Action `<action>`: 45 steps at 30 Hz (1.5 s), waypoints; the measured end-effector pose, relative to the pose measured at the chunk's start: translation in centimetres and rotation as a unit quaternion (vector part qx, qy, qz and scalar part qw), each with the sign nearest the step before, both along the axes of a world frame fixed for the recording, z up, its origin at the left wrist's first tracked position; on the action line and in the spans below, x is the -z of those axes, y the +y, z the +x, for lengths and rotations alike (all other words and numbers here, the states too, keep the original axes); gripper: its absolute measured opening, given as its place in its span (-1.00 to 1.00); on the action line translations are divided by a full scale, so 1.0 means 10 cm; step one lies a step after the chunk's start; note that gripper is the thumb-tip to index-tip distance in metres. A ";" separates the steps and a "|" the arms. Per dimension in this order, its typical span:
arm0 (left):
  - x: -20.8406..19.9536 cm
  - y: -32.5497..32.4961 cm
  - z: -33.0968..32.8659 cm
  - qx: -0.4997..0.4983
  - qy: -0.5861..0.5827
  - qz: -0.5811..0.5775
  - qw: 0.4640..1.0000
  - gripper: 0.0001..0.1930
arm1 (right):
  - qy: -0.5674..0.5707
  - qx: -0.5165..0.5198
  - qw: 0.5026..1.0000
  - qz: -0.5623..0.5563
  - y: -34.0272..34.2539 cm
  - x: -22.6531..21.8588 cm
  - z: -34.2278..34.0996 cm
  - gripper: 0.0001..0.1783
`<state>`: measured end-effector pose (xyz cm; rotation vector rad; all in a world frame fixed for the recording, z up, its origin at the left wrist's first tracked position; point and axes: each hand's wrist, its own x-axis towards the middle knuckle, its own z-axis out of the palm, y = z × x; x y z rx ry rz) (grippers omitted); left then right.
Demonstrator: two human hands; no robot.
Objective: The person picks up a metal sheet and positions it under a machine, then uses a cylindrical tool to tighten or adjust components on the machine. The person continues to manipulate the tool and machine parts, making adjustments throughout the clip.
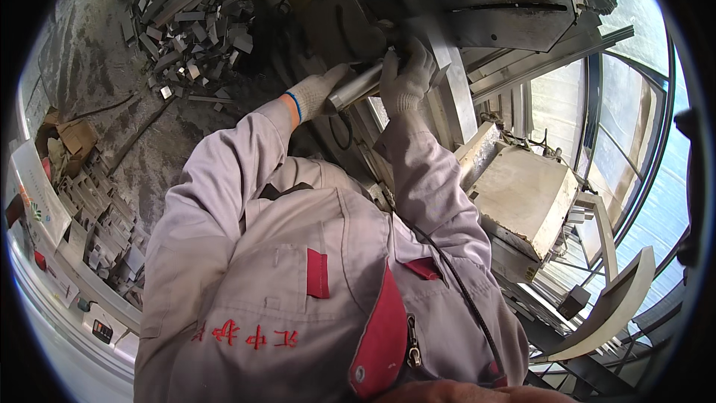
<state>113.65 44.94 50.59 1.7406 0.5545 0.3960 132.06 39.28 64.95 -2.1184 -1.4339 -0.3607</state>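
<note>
A short silvery metal bar (356, 87) lies slantwise between my two hands, its near end turned toward me at lower left. My left hand (313, 95), in a pale knit glove with a blue cuff edge, is closed on the near end; the fingers behind it are partly hidden. At the far end, my right hand (409, 80), also gloved, has its thumb along the bar and its fingers bent toward the dark part of the machine. That end is covered by the hand. Directly ahead stands the large grey machine (492, 19).
Many metal offcuts (190, 22) are heaped on the floor at far left, with more short pieces (101, 209) stacked at left. Long metal profiles (541, 67) run to the right. A box-shaped machine housing (522, 194) stands near my right arm, and a curved pale guard (615, 313) lies lower right.
</note>
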 end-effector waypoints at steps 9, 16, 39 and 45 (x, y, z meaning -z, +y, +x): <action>-0.27 0.12 0.16 0.053 0.011 0.026 0.998 -0.46 | -0.055 -0.027 0.998 -0.024 0.07 0.12 0.18 -0.81; -0.33 0.04 0.50 -0.006 -0.131 -0.695 0.707 -0.46 | -0.075 -0.062 0.995 0.001 0.03 0.14 0.21 -0.86; -0.36 0.22 0.52 0.044 -0.170 -0.816 0.551 -0.61 | -0.070 -0.038 0.994 -0.075 0.16 -0.01 0.15 -0.88; -0.14 0.22 0.61 0.082 -0.090 -0.684 0.719 -0.60 | -0.054 -0.045 0.994 -0.088 0.21 -0.03 0.15 -0.84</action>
